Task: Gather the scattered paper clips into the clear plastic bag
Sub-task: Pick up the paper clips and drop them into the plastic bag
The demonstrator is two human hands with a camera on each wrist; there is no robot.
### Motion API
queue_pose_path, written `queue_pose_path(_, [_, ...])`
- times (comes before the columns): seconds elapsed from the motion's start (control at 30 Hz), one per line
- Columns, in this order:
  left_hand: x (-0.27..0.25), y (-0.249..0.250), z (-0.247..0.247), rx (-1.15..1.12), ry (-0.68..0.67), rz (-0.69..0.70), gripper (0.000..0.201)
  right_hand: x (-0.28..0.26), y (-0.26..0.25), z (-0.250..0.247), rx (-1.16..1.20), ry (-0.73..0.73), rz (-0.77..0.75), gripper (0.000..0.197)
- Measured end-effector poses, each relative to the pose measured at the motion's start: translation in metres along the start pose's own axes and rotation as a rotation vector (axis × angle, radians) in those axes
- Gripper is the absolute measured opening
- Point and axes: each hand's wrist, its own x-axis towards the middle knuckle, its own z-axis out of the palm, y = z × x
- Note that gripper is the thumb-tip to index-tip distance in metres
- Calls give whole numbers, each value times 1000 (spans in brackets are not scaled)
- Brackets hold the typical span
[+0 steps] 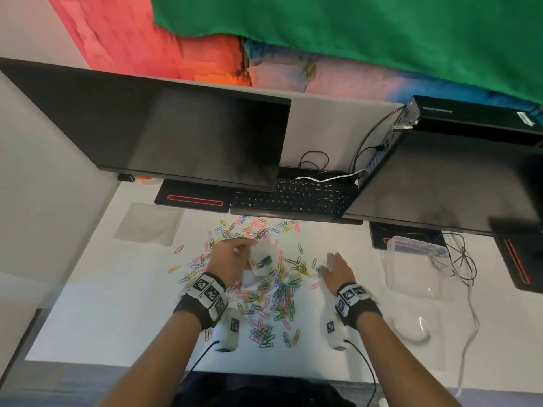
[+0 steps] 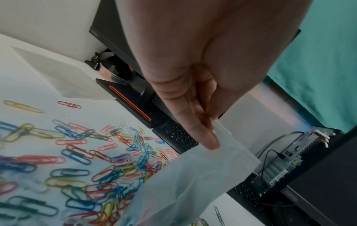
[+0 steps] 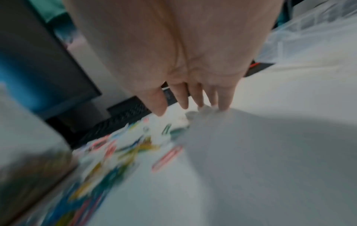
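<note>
Several coloured paper clips (image 1: 273,292) lie scattered over the middle of the white desk (image 1: 102,312), also spread below my left wrist as paper clips (image 2: 81,160). My left hand (image 1: 232,257) pinches the top edge of a clear plastic bag (image 1: 263,261) between thumb and fingers and holds it above the pile; the bag (image 2: 203,175) hangs down from my left hand (image 2: 204,130). My right hand (image 1: 335,268) is flat with straight, spread fingers, its fingertips (image 3: 224,105) touching the desk at the pile's right edge. The right wrist view is blurred.
Two dark monitors (image 1: 176,136) overhang the back of the desk above a black keyboard (image 1: 293,198). A clear plastic box (image 1: 417,259) and cables (image 1: 461,262) sit at the right, a white mouse (image 1: 414,330) nearer. A flat clear sheet (image 1: 150,224) lies at the left.
</note>
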Motion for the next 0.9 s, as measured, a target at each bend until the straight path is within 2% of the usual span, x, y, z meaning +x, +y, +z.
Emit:
queue_pose_path(0.13, [-4,-8,-14,-25,40,-16,24,-2,-26,40,-56,-55,-160,55])
queue_pose_path(0.3, [-6,-17,-25,-38,58,-2,22,-1,-53,58,-246,-113,-323,57])
queue_pose_path(0.4, [-6,-22,-30,-48,57,5,22,-9,-53,60,-423,-207,-462,58])
queue_pose_path(0.53, [-8,-25,-30,-81,55,1,25,-19,-37,58,-570,-215,-579,69])
queue_pose_path(0.6, [-9,-24,-29,-80,48,1,24,-19,-34,59,-636,-193,-609,66])
queue_pose_path(0.77, [-8,-21,-22,-66,6,-21,23,-15,-41,63,-643,-105,-637,39])
queue_pose_path(0.83, [-11,-16,-20,-41,-25,-31,24,-10,-43,63,-662,-101,-612,32])
queue_pose_path(0.9, [-12,-11,-19,-28,-46,-34,24,-4,-47,58,-582,-55,-563,33])
